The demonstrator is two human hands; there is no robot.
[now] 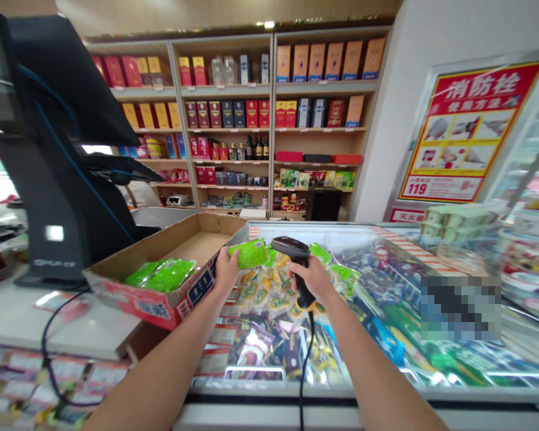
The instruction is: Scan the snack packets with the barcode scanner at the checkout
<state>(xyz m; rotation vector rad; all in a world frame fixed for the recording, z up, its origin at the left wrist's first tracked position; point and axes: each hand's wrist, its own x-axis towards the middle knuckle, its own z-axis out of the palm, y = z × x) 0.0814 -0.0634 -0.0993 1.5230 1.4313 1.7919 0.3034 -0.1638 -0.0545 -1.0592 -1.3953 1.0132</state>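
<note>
A: Nearest the lens, two bare forearms (pixel 164 353) are seen at 5 and 7 o'clock, with a black cable (pixel 309 344) hung between them at 6. What's being held, though?

B: Packet (pixel 251 254), bright green, just off centre toward 7. Its left end is pinched by the left hand (pixel 227 268). Scanner (pixel 291 248), toward 5: its handle is wrapped by the right hand (pixel 318 279). Hands are kept apart, but the scanner's nose is right beside the packet.

A: How would the packet be expected to handle?

B: Light and soft, probably, and that shiny film could be a bit slippery. Best taken by an end so the face is left uncovered. Contents can't be made out, so no hard squeezing. Scanner's stiff by the look of it, easily managed one-handed by the handle, though a drop wouldn't be appreciated.

A: Anything in the way?

B: Cable mostly, could get snagged by the right forearm. At 8 a box (pixel 130 301) is parked beside the left hand, more green packets (pixel 170 275) inside; its wall could be bumped. Around 6, yellow packs (pixel 276 300) are strewn, apparently on the freezer's (pixel 323 390) glass. Bulky till (pixel 31 197) at 9, egg cartons (pixel 458 221) at 3, stocked shelves (pixel 247 91) at 12, all well clear.
</note>
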